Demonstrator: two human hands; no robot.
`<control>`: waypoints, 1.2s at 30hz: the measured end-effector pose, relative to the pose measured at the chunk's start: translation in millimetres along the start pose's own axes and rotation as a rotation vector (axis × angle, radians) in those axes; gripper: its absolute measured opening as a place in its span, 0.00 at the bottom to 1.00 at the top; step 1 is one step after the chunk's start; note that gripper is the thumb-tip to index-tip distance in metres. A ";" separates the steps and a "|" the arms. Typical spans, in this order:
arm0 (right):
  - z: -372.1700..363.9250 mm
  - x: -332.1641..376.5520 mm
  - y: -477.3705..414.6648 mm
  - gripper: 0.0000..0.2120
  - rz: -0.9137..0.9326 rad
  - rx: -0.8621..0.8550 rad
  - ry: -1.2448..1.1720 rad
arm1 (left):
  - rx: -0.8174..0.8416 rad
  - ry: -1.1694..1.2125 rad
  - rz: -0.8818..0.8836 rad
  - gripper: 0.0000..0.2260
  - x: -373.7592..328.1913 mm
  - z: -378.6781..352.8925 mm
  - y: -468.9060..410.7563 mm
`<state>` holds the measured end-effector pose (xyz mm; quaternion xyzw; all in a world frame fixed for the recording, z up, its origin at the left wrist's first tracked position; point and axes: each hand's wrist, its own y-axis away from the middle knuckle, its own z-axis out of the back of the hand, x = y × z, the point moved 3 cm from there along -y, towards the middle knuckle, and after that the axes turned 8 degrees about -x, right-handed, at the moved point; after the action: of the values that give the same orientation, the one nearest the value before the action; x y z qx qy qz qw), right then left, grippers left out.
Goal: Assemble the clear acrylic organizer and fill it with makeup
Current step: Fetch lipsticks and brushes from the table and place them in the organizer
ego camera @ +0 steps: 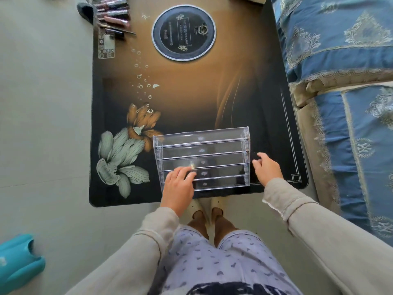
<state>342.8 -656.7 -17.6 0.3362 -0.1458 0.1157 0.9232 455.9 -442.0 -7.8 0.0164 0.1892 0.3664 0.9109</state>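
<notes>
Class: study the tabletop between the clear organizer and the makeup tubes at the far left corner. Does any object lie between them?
Nothing visible does. Between the organizer and the makeup tubes lies only bare printed table; the round black disc sits right of that line.

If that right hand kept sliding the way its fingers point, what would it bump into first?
Most likely the right end wall of the clear acrylic organizer, just ahead of the right hand; height is hard to judge.
</notes>
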 end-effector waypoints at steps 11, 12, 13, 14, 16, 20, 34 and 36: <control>-42.8 -111.2 77.4 0.12 -0.195 0.207 0.031 | 0.618 0.201 0.537 0.12 76.8 -25.9 128.1; -45.2 -113.0 82.0 0.12 -0.203 0.216 0.035 | 0.600 0.212 0.587 0.12 80.4 -26.1 132.0; -46.8 -113.1 84.8 0.11 -0.196 0.232 0.053 | 0.580 0.228 0.640 0.12 83.4 -25.6 134.4; -47.5 -112.4 86.4 0.11 -0.181 0.257 0.083 | 0.563 0.249 0.688 0.12 85.5 -24.4 136.7; -45.2 -109.0 84.6 0.10 -0.157 0.279 0.132 | 0.527 0.285 0.758 0.12 88.5 -18.7 140.2; -38.1 -91.1 64.0 0.09 -0.150 0.309 0.084 | 0.366 0.410 0.918 0.12 96.6 -2.5 144.7; -79.9 6.5 52.4 0.14 0.431 0.535 0.648 | -0.012 0.862 1.482 0.10 -6.7 -70.5 269.9; -97.1 17.3 62.2 0.16 0.492 0.564 0.664 | -0.001 0.874 1.541 0.11 -28.1 -85.4 292.7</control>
<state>358.2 -544.6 -46.1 0.4733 0.1179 0.4656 0.7384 213.3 -256.2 -28.4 -0.0025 0.4565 0.8518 0.2569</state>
